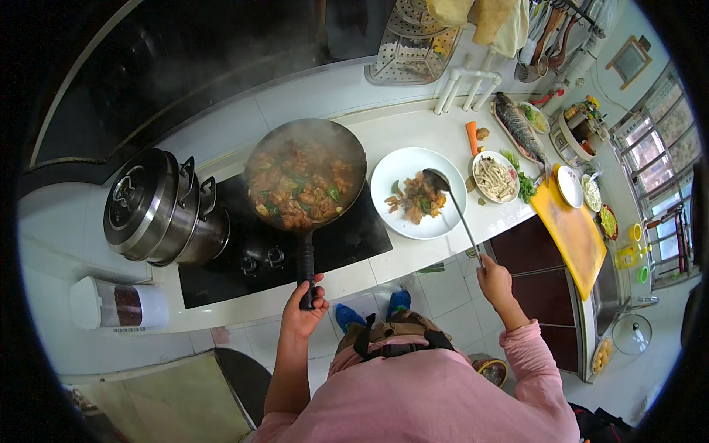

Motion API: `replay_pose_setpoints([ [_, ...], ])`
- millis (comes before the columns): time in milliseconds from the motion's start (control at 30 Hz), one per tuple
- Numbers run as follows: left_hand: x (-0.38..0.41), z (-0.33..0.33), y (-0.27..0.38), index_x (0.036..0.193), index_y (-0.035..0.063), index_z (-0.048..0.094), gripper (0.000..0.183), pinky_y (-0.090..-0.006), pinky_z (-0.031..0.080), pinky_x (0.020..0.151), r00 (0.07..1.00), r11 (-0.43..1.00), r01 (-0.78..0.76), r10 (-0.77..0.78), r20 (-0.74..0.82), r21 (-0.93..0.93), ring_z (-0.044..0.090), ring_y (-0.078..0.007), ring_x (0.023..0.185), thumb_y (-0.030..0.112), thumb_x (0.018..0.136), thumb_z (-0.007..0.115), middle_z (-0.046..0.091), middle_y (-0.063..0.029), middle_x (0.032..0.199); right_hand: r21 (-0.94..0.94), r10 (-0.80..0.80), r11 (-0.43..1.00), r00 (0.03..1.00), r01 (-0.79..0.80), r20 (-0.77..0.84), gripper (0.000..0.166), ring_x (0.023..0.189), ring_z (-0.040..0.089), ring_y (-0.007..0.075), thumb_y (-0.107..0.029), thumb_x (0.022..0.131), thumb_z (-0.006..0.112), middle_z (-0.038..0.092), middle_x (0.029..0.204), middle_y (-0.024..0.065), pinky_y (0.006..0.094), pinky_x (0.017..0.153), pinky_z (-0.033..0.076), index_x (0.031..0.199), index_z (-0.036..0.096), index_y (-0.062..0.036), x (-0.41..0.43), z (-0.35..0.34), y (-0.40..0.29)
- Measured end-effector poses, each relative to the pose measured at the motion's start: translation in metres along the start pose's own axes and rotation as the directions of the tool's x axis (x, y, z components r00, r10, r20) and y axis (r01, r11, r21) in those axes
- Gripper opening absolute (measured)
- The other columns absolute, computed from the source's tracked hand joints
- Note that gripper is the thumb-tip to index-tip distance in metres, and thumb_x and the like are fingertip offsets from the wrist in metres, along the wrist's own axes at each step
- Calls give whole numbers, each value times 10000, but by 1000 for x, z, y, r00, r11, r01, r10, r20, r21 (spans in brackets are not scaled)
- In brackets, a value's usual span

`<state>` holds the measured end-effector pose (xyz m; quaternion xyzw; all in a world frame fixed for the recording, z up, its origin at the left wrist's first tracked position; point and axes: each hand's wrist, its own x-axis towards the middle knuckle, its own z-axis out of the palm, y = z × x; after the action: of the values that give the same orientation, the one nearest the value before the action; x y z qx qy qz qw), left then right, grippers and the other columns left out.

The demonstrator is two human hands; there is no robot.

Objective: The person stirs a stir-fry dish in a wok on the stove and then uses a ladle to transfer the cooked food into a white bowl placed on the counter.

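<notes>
My left hand grips the black handle of a wok at its near end. Steam rises from the browned meat pieces and green vegetables inside the wok, which sits over the black cooktop. In my right hand is the long handle of a metal ladle. The ladle's bowl rests at a heap of the same cooked food on a large white plate, right of the wok. Whether the ladle bowl holds food is hard to see.
A stacked steel steamer pot stands left of the wok. Right of the plate are a bowl of sliced mushrooms, a carrot, a whole fish and a yellow cutting board reaching over the sink. A clear-sided container sits at left.
</notes>
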<state>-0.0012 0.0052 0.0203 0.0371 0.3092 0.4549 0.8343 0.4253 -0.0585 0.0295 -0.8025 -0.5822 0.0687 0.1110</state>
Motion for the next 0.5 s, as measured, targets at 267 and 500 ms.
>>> replay_pose_setpoints([
  [267,1,-1,-1,1192,-2,469,410,-269,444,681,1000,1000,-4,4,-3,-11,533,-94,578,254,882,552,610,-64,777,784,70,351,849,-512,523,270,380,289,34,-137,919,472,356,541,-55,185,355,244,1147,528,-5,4,-51,6],
  [500,2,-2,-1,1163,-3,498,370,-289,453,674,1000,999,5,-5,2,-32,519,-110,594,230,880,546,593,-74,784,834,-124,22,826,-552,550,322,356,284,48,-168,949,412,364,542,-25,200,339,235,1226,477,-16,17,-97,-17],
])
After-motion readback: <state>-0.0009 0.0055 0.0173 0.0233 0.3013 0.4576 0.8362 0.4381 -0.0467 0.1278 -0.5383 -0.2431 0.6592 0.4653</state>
